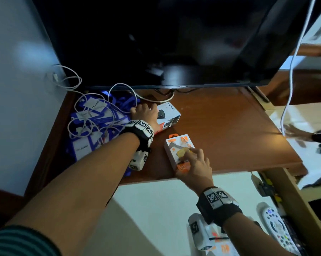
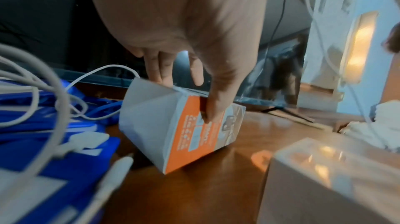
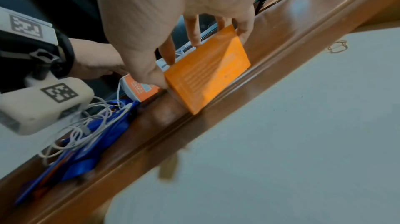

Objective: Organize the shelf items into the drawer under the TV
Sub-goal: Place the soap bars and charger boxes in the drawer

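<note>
On the brown wooden shelf [image 1: 220, 126] under the TV, my left hand [image 1: 144, 110] grips a white box with an orange end [image 1: 168, 117]. In the left wrist view this white box [image 2: 173, 133] is tipped up on one edge, thumb on its orange side, fingers behind, held by the left hand [image 2: 184, 97]. My right hand [image 1: 191, 157] grips a white and orange charger box [image 1: 180, 146] at the shelf's front edge. The right wrist view shows the right hand [image 3: 194, 53] holding that charger box [image 3: 207, 73] tilted, orange back towards the camera. The open drawer [image 1: 292, 193] is at lower right.
Blue lanyards with badge cards [image 1: 98, 124] and tangled white cables [image 1: 78, 84] cover the shelf's left part. The black TV [image 1: 165, 39] overhangs the back. A white cable [image 1: 292, 67] hangs at the right. A white remote [image 1: 275, 225] lies in the drawer.
</note>
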The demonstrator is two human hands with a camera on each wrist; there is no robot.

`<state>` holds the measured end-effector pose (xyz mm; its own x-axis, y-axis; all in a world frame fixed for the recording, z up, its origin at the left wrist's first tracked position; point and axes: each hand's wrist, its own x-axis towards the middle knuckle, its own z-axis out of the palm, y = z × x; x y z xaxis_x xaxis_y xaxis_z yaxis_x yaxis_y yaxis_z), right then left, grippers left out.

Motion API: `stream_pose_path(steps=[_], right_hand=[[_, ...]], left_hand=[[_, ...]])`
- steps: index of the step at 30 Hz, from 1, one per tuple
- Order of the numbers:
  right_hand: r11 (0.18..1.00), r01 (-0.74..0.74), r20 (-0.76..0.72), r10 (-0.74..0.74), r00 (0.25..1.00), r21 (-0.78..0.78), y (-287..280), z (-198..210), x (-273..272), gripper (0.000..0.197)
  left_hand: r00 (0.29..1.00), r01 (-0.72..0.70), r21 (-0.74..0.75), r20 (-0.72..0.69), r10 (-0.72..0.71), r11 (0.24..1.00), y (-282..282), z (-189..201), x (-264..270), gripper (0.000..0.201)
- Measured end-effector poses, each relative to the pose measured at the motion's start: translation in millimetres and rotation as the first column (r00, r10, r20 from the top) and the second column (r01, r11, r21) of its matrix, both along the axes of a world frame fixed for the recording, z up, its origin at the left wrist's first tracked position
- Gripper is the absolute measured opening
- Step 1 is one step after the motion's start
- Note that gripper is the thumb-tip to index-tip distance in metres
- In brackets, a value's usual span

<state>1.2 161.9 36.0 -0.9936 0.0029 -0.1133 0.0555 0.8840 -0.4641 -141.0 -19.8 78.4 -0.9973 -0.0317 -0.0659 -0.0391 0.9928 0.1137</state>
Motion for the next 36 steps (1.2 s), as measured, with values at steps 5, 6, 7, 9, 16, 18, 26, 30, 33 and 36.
stream_pose_path(steps=[5,6,7,9,16,18,26,30,33,36], right_hand=[[0.968,-0.020,-0.119,-0.010,0.993,-0.250,41.3,-5.0,56.5,0.040],[0.942,0.012,-0.109,-0.052,0.993,-0.335,50.6,-5.3,66.6,0.039],[0.903,0.050,-0.104,-0.103,0.989,-0.427,58.9,-3.5,76.8,0.038],[0.763,0.145,-0.032,-0.212,0.977,-0.630,73.9,0.4,94.3,0.034],[0.685,0.217,0.138,-0.169,0.976,-0.696,114.5,6.5,142.7,0.030],[0.742,0.229,0.196,-0.133,0.971,-0.630,112.4,-2.5,150.0,0.035],[0.947,0.041,0.339,0.073,0.938,-0.318,61.4,-44.2,168.8,0.050],[0.981,-0.150,0.344,0.184,0.921,-0.124,38.3,-52.9,176.7,0.062],[0.950,-0.310,0.420,0.294,0.859,-0.033,30.6,-59.8,179.8,0.066],[0.912,-0.411,0.504,0.357,0.786,-0.005,30.3,-68.2,182.0,0.072]], left_hand=[[0.969,-0.066,0.313,-0.208,0.136,0.947,42.2,12.6,72.6,0.062],[0.964,-0.071,0.393,-0.209,0.165,0.917,50.2,10.9,93.0,0.063],[0.959,-0.068,0.468,-0.214,0.188,0.881,57.9,9.6,115.0,0.066],[0.938,-0.060,0.592,-0.242,0.248,0.803,68.7,3.8,158.0,0.073],[0.886,-0.280,0.801,0.003,0.464,0.529,80.7,-55.7,291.4,0.078],[0.863,-0.389,0.758,0.101,0.494,0.524,77.9,-72.4,316.2,0.078],[0.713,-0.697,0.413,0.484,0.507,0.586,61.5,-114.9,362.9,0.094],[0.634,-0.670,0.190,0.649,0.419,0.718,54.7,-120.4,368.3,0.098],[0.631,-0.557,0.109,0.700,0.334,0.823,54.8,-119.4,367.6,0.098],[0.636,-0.508,0.088,0.709,0.305,0.857,54.9,-119.1,364.9,0.090]])
